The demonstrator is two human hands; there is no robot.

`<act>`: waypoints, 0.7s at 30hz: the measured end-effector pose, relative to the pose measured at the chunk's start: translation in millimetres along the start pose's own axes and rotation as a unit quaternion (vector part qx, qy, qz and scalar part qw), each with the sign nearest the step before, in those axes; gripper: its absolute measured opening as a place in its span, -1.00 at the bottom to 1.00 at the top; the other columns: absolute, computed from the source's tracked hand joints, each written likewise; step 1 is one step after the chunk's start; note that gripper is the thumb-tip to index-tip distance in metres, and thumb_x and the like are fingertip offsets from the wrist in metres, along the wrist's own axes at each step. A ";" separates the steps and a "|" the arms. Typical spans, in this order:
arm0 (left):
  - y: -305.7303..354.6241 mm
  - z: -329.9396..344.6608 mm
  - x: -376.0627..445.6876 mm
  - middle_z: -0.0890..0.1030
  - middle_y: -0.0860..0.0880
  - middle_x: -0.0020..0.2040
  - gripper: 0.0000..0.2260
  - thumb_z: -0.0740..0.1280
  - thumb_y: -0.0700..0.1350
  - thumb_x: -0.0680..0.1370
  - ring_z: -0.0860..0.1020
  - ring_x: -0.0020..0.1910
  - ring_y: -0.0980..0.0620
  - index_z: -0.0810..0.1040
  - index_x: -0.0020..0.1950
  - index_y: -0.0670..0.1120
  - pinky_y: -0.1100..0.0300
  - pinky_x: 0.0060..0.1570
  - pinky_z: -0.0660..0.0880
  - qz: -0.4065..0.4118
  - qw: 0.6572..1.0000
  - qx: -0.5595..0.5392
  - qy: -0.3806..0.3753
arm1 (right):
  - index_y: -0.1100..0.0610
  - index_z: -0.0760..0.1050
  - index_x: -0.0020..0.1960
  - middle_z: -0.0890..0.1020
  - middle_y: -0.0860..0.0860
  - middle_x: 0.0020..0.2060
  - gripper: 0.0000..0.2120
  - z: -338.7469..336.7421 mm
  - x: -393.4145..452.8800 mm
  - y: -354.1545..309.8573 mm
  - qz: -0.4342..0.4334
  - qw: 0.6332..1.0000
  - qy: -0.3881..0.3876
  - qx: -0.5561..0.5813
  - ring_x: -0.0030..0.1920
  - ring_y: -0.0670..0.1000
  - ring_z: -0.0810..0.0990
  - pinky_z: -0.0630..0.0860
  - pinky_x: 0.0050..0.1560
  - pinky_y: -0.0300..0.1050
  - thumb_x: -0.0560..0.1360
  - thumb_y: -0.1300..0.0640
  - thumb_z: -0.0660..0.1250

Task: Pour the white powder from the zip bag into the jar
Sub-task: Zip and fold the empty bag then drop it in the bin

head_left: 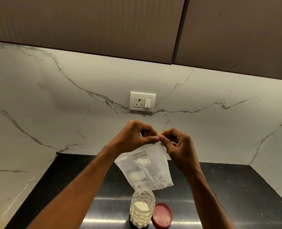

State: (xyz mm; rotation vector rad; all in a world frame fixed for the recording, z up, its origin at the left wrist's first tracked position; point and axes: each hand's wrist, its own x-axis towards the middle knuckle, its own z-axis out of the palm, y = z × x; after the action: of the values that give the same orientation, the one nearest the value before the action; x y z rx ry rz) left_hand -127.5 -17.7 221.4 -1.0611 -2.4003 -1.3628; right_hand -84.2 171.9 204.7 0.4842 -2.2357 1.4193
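A clear zip bag [145, 169] labelled "milk powder" hangs upside down above the jar, held up in the air by both hands. My left hand [137, 136] pinches its upper edge from the left, and my right hand [175, 144] pinches the same edge from the right; fingertips nearly touch. The bag looks almost empty, with a little white powder clinging inside. Its lower corner points into the open mouth of the textured glass jar [142, 210], which stands on the black counter and holds white powder.
A red jar lid [162, 215] lies upside down just right of the jar. The black counter [219, 195] is bounded by marble walls at the back and both sides. A wall socket [142, 101] sits on the backsplash under dark cabinets [104, 25].
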 end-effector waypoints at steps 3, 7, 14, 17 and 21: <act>0.2 0.0 -0.4 0.72 0.01 -0.15 -0.83 0.47 -0.05 0.50 0.66 -0.25 0.14 0.71 0.00 -0.12 0.38 -0.27 0.52 -0.006 1.000 0.000 0.003 | 0.13 0.59 -0.07 0.65 -0.05 -0.22 -0.94 2.4 -0.9 2.1 -0.002 1.000 0.013 -0.015 -0.20 -0.03 0.64 0.66 -0.21 -0.02 0.50 0.13 0.40; 1.6 -2.1 -2.1 0.70 0.04 -0.18 -0.85 0.47 -0.04 0.49 0.63 -0.28 0.22 0.70 -0.03 -0.10 0.43 -0.30 0.49 -0.022 1.000 0.004 0.004 | 0.14 0.56 -0.05 0.64 -0.05 -0.20 -0.95 3.6 -1.3 4.3 -0.009 0.999 0.028 -0.031 -0.19 -0.01 0.64 0.66 -0.20 -0.01 0.51 0.16 0.38; -6.7 -12.0 -11.6 0.71 0.02 -0.17 -0.88 0.47 -0.01 0.47 0.64 -0.24 0.13 0.70 -0.07 -0.03 0.38 -0.25 0.52 -0.045 0.999 0.015 0.013 | 0.02 0.52 -0.11 0.62 -0.10 -0.24 -0.91 -4.4 -2.6 5.4 -0.003 0.998 0.055 -0.039 -0.22 0.00 0.62 0.65 -0.20 0.02 0.53 0.18 0.36; -11.7 -16.5 -15.8 0.72 0.02 -0.18 -0.87 0.49 -0.02 0.46 0.63 -0.25 0.15 0.71 -0.06 -0.05 0.38 -0.24 0.50 -0.052 0.998 0.017 0.017 | 0.06 0.53 -0.10 0.62 -0.09 -0.25 -0.94 -8.6 -3.3 9.1 0.008 0.998 0.063 -0.031 -0.22 0.03 0.62 0.64 -0.19 0.09 0.54 0.18 0.34; -17.8 -22.1 -22.8 0.72 0.02 -0.16 -0.77 0.45 0.09 0.41 0.65 -0.21 0.10 0.71 -0.07 -0.03 0.35 -0.21 0.55 -0.064 0.998 0.003 0.016 | 0.12 0.54 -0.09 0.62 -0.04 -0.25 -0.96 -16.1 -3.9 14.0 0.015 0.997 0.071 -0.029 -0.24 -0.01 0.61 0.64 -0.20 0.04 0.54 0.18 0.34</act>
State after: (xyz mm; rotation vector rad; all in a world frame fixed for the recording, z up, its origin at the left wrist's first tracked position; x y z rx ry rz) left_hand -126.6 -52.5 210.9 -0.8904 -2.4862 -1.3997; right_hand -85.2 192.5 198.0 0.3212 -2.1725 1.3566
